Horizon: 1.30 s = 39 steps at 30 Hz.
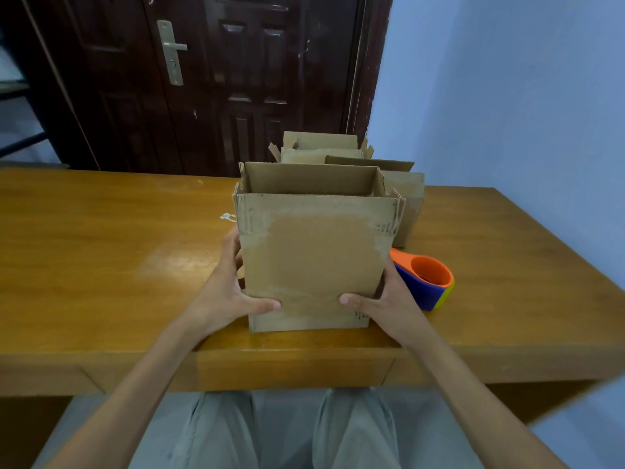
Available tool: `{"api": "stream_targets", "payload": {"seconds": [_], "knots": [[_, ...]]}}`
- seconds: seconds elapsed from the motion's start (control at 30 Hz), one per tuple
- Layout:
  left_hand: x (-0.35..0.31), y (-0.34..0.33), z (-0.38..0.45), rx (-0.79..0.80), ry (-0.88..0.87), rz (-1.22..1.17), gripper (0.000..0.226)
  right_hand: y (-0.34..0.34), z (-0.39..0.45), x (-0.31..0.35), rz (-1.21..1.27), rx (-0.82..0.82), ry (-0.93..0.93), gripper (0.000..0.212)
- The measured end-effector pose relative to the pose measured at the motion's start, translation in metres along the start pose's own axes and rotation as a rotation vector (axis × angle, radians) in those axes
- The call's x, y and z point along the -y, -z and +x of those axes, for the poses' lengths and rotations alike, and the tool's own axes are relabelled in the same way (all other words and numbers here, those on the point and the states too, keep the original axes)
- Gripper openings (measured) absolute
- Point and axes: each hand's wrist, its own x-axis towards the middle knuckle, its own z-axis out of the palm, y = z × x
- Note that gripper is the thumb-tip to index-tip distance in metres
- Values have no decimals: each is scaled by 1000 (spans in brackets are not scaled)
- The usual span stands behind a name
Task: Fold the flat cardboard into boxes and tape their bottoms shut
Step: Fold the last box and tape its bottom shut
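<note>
An opened-out brown cardboard box (313, 258) stands upright on the wooden desk (118, 265) near its front edge, top flaps up. My left hand (230, 292) grips its lower left side, thumb across the front face, fingers behind. My right hand (382, 299) grips the lower right side the same way. An orange, blue and yellow tape dispenser (429, 282) lies on the desk just right of the box, partly behind my right hand.
More cardboard boxes (355, 157) stand behind the held one, toward the desk's far edge, next to the blue wall (507, 96). A dark wooden door (203, 79) is behind the desk. My lap shows below the desk's front edge.
</note>
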Motion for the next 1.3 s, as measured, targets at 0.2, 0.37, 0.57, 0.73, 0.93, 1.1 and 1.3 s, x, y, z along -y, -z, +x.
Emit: {"api": "stream_targets", "payload": {"seconds": [0.2,0.37,0.57,0.73,0.93,1.1,1.3], "knots": [[10,9,0,99,-47,112,134,-2,7,-3,-95,-10,26,100],[12,11,-5,88,-60,125,129,-3,6,-7,-135,48,52,120],[11,13,-4,48,-75,154,128,3,8,-7,-148,60,100,127],[19,6,-2,50,-79,224,126,6,11,-11,-181,76,91,124],[19,7,-12,88,-5,146,108,6,7,-20,-225,153,24,128],[16,4,-17,9,34,39,98,4,8,-22,-261,176,-11,130],[11,3,-15,-56,79,-58,99,0,8,-20,-303,189,-13,122]]}}
